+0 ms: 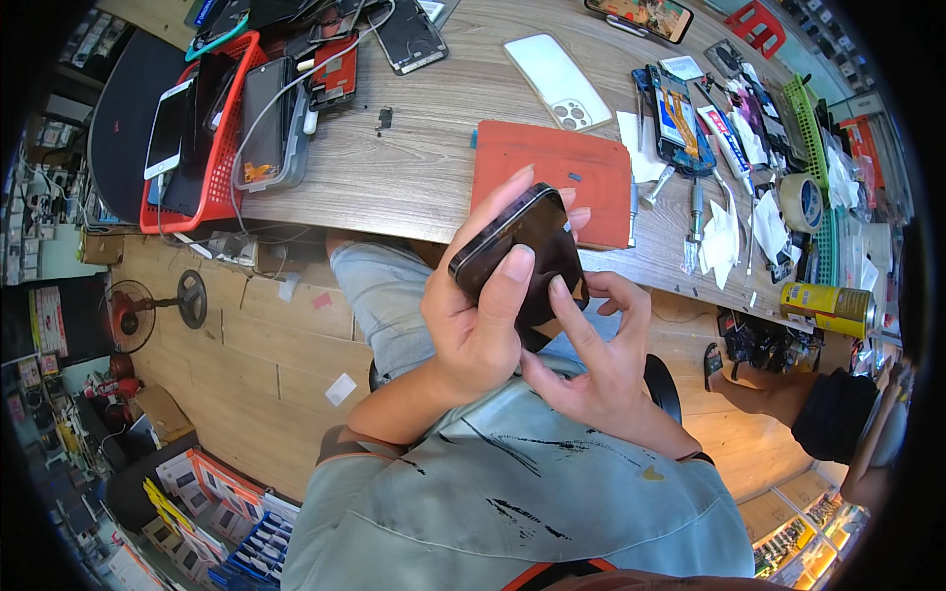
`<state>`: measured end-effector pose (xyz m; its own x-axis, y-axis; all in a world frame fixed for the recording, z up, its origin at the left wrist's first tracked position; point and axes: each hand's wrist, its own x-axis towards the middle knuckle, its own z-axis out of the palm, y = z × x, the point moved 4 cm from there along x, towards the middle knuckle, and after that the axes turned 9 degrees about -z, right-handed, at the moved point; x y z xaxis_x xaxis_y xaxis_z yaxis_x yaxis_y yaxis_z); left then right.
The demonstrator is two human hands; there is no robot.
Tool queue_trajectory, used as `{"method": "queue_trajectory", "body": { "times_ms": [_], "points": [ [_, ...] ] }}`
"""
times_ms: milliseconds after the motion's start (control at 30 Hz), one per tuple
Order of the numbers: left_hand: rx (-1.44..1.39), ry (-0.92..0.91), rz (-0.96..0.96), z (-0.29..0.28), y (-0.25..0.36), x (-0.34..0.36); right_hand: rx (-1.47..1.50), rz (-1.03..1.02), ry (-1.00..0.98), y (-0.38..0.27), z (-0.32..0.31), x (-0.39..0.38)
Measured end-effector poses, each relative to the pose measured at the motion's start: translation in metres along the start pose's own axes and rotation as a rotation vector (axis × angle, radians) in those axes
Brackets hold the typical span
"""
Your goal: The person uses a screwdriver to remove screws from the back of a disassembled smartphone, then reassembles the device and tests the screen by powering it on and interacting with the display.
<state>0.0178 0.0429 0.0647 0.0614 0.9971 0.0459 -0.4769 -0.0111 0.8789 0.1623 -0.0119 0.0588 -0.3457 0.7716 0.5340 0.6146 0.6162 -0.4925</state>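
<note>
A dark smartphone (540,229) with a glossy black face is held tilted above my lap, in front of the table edge. My left hand (471,323) is closed around it, the thumb lying across the face and the fingertips showing along the far side. My right hand (603,374) is at the phone's lower end with its fingers apart. Its index fingertip appears to touch the screen, while the thumb points toward the bottom edge. Just beyond the phone, a flat red-orange mat (552,158) lies on the wooden table.
On the table lie a white-backed phone (558,79), an opened phone (675,113), a glue tube (724,148), a tape roll (800,202) and a yellow can (828,303). A red basket (225,148) holds phones at left. A fan (128,315) and another person's leg (764,389) flank me.
</note>
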Motion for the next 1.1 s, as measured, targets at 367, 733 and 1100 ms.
{"method": "queue_trajectory", "body": {
  "times_ms": [367,733,1100],
  "points": [
    [0.004,-0.024,-0.029,-0.003,-0.002,0.001,-0.028,0.023,-0.024,-0.001,0.000,0.001],
    [0.018,-0.037,-0.034,-0.008,-0.005,-0.002,-0.028,0.012,-0.031,-0.004,0.002,0.001],
    [-0.055,0.017,-0.176,-0.013,-0.007,0.000,0.150,0.046,0.017,0.003,-0.002,0.005]
  ]
}}
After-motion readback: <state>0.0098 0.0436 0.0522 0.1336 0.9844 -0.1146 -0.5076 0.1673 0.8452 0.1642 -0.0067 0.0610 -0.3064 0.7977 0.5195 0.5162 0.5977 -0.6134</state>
